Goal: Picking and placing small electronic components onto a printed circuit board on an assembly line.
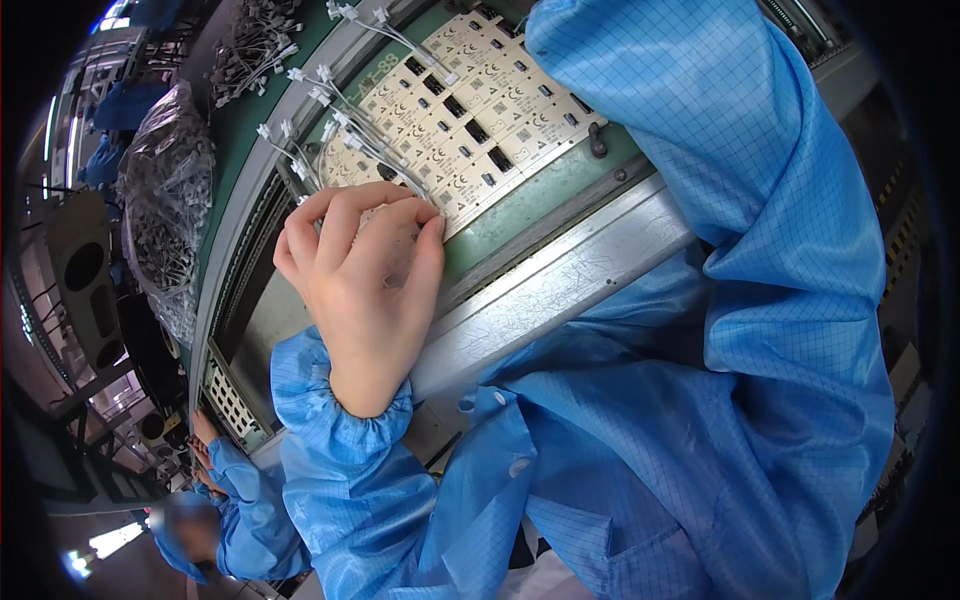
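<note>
A white circuit board panel (pixel 470 130) with rows of black components lies in a green carrier (pixel 520 215). Several short cables with white connectors (pixel 345 125) rest across its left part. Over the panel's near left corner is my left hand (pixel 365 270), fingers curled and thumb drawn against the forefinger. Its fingertips point down at the board beside a cable end; what they hold, if anything, is hidden. My right arm, in a blue sleeve (pixel 700 110), reaches across the panel's right end. The right hand itself lies beyond the upper edge of the picture.
A metal rail (pixel 560 290) runs along the near side of the carrier. At the left, a clear plastic bag (pixel 168 210) bulges with cables, and a loose cable pile (pixel 255 50) lies beyond it. A co-worker in blue (pixel 250 510) works farther down the line beside another white panel (pixel 232 405).
</note>
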`<state>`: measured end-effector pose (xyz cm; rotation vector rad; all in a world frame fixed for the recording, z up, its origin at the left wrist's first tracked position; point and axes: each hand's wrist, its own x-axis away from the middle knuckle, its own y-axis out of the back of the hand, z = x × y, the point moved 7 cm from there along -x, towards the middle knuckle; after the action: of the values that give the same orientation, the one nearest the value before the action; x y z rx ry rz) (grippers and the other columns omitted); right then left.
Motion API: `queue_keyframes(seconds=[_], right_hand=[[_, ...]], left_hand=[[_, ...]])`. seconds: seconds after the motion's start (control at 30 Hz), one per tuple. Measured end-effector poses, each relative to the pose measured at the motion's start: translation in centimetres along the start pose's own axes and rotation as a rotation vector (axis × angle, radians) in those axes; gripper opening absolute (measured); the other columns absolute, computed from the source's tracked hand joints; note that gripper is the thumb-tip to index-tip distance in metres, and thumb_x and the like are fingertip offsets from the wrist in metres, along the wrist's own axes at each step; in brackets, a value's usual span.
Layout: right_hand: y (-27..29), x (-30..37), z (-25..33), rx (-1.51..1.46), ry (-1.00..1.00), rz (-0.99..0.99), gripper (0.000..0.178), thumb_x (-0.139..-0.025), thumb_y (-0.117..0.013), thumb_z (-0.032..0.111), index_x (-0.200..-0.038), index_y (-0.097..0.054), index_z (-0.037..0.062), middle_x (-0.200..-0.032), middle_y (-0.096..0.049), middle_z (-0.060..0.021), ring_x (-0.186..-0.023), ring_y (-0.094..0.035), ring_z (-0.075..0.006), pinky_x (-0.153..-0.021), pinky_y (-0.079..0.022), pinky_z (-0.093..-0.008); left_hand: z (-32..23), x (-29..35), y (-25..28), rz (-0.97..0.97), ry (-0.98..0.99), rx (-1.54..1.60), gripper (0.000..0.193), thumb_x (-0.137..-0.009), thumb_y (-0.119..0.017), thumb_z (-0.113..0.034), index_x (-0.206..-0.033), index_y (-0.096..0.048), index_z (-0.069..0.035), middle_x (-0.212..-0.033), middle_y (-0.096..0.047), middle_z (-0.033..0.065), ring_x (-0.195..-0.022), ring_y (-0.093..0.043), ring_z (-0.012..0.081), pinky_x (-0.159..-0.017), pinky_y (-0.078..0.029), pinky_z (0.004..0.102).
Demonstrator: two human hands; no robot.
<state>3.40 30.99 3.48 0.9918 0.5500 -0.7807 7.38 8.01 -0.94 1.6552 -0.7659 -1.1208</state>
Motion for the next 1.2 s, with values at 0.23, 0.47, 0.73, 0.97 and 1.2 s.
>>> queue_keyframes(seconds=[0.23, 0.47, 0.73, 0.97, 1.2], right_hand=[[0.3, 0.1, -0.9, -0.022, -0.019, -0.010, 0.025, -0.082, -0.061, 0.020, -0.080, -0.076, 0.0001, -0.082, -0.072, -0.0233, -0.083, -0.072, -0.0396, -0.083, -0.056, -0.0477], [0.8, -0.6, -0.1, -0.164, -0.006, -0.045, 0.025, -0.084, -0.064, 0.018, -0.085, -0.076, -0.0039, -0.084, -0.073, -0.0241, -0.083, -0.073, -0.0371, -0.081, -0.057, -0.0440], [5.1, 3.5, -0.6, -0.709, -0.284, 0.189, 0.011, -0.091, -0.068, 0.004, -0.098, -0.063, -0.0029, -0.082, -0.070, -0.0087, -0.076, -0.068, -0.0147, -0.070, -0.054, -0.0263], [5.0, 7.2, 1.9, -0.520, -0.023, 0.303, 0.019, -0.089, -0.070, 0.013, -0.099, -0.061, -0.0001, -0.095, -0.072, -0.0144, -0.095, -0.074, -0.0295, -0.079, -0.056, -0.0359], [5.0, 9.0, 0.8, -0.424, 0.013, 0.328, 0.015, -0.095, -0.065, 0.005, -0.106, -0.058, -0.0006, -0.107, -0.077, -0.0163, -0.105, -0.075, -0.0273, -0.090, -0.055, -0.0346]], left_hand=[[0.4, -0.6, -0.8, 0.037, 0.035, 0.180, 0.014, -0.077, -0.079, -0.006, -0.089, -0.074, -0.010, -0.103, -0.071, 0.0012, -0.108, -0.055, 0.0275, -0.098, -0.038, 0.0400], [-2.1, 0.6, 0.4, 0.038, -0.078, -0.133, 0.020, -0.076, -0.078, -0.008, -0.095, -0.075, -0.007, -0.122, -0.070, 0.0003, -0.118, -0.055, 0.0312, -0.104, -0.037, 0.0473], [1.1, -4.3, 1.7, 0.094, -0.211, 0.082, 0.023, -0.082, -0.076, -0.017, -0.104, -0.075, -0.010, -0.120, -0.066, 0.0095, -0.112, -0.055, 0.0361, -0.096, -0.046, 0.0474], [16.9, -14.5, -0.4, -0.051, -0.027, -0.194, 0.026, -0.087, -0.067, -0.011, -0.112, -0.073, -0.014, -0.108, -0.067, 0.0135, -0.105, -0.062, 0.0379, -0.087, -0.053, 0.0485], [22.1, -15.6, -1.3, 0.356, 0.045, -0.002, 0.039, -0.086, -0.060, 0.000, -0.124, -0.068, -0.006, -0.125, -0.069, 0.0145, -0.122, -0.063, 0.0295, -0.102, -0.049, 0.0368]])
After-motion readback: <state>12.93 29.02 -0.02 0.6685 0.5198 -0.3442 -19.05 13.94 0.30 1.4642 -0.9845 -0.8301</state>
